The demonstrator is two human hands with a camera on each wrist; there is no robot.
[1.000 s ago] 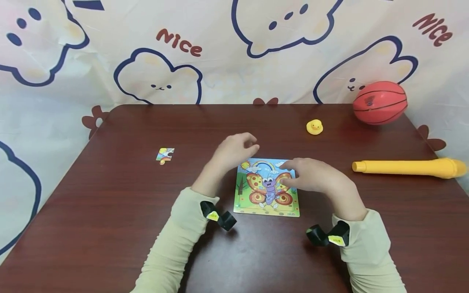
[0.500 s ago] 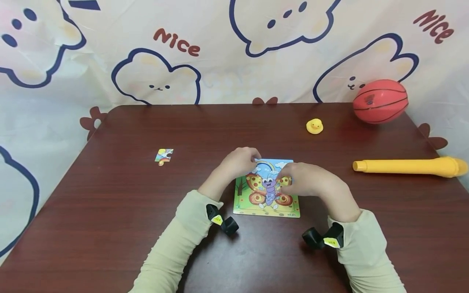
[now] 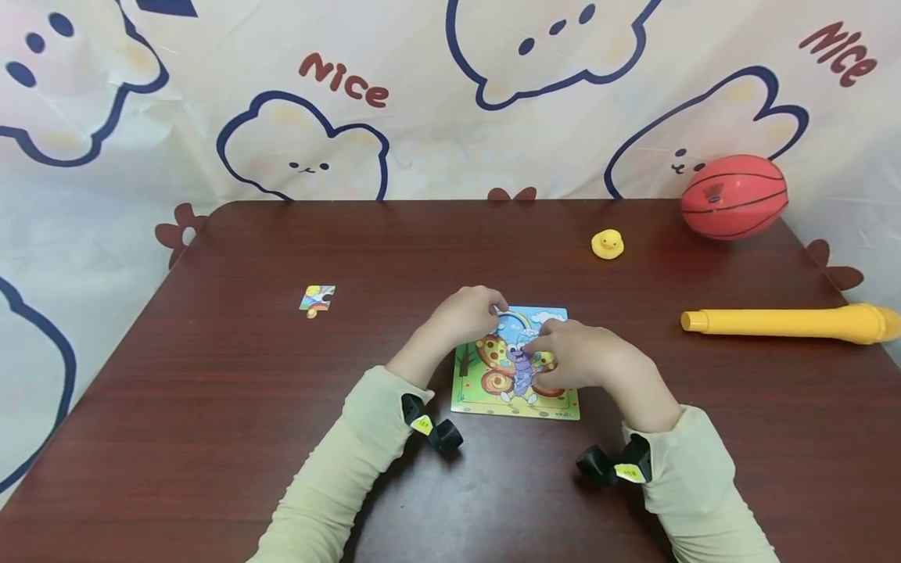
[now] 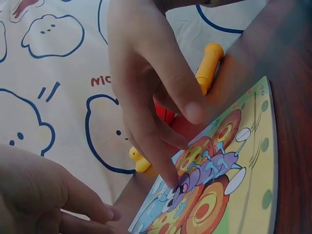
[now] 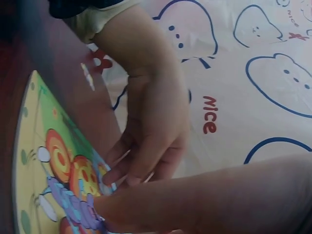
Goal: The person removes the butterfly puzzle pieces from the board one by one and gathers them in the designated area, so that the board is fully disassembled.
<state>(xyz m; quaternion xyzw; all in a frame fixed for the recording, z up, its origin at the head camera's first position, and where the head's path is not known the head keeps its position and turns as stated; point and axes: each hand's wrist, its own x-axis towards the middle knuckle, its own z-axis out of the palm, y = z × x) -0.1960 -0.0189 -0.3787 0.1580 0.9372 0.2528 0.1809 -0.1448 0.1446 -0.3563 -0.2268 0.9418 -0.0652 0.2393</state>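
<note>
A square butterfly jigsaw puzzle [image 3: 521, 399] lies flat on the table. My left hand [image 3: 468, 314] is at its far left corner, where thumb and fingers pinch the edge; the right wrist view shows this left hand [image 5: 156, 117] bent over that corner. Above the middle of the puzzle, my right hand [image 3: 584, 356] reaches in with fingers spread. Its extended index finger touches the butterfly's head in the left wrist view, and the thumb hangs apart from the board. A loose jigsaw piece [image 3: 316, 299] with a sun and rainbow print lies to the left.
A yellow rubber duck [image 3: 608, 244] and a red toy basketball [image 3: 735, 197] are at the back right. A long yellow plastic stick [image 3: 781, 321] lies at the right. Behind the brown table [image 3: 176, 430] hangs a patterned cloth [image 3: 422, 141].
My left hand has come down onto the puzzle's far left corner. The right hand has moved left and nearer, from the puzzle's right side to its middle. The loose piece has stayed put.
</note>
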